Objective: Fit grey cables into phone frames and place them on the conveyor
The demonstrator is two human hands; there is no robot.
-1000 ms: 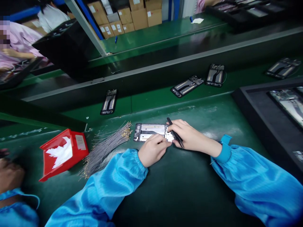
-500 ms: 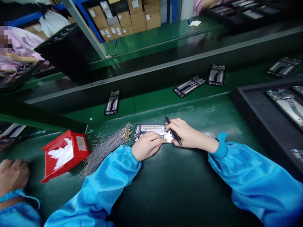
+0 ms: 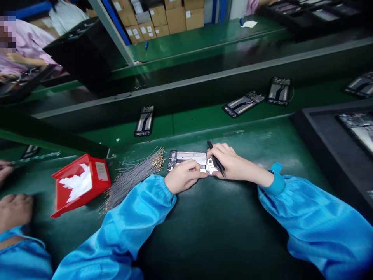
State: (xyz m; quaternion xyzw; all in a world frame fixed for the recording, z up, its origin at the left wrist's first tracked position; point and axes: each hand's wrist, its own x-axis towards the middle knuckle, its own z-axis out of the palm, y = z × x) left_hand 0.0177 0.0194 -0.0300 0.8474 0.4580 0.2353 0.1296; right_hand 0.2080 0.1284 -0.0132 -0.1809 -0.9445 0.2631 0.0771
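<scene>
An opened phone [image 3: 190,155] lies lengthwise on the green bench, its metal frame and a pale circuit board at its right end showing. My left hand [image 3: 183,177] rests over its near edge, fingers bent on the phone and index fingertip stretched to the board. Black tweezers [image 3: 215,155] are held in my right hand [image 3: 230,161], slanting across the board end. The thumb and fingertips of that hand touch the phone's right end. What lies under the tweezer tips is hidden. Left of the phone is a bundle of thin grey cables [image 3: 134,177] with gold-coloured ends.
A red bin [image 3: 100,182] with white paper strips stands left of the cables. Several opened phones [image 3: 145,121] lie on the green strip behind. A black tray [image 3: 309,128] with phones stands at right. A co-worker's hand [image 3: 17,210] rests at far left; other people sit across.
The view has shifted slightly, so most things appear a little farther right and higher. My hands stay at the phone's board end. Another hand shows at the left edge.
</scene>
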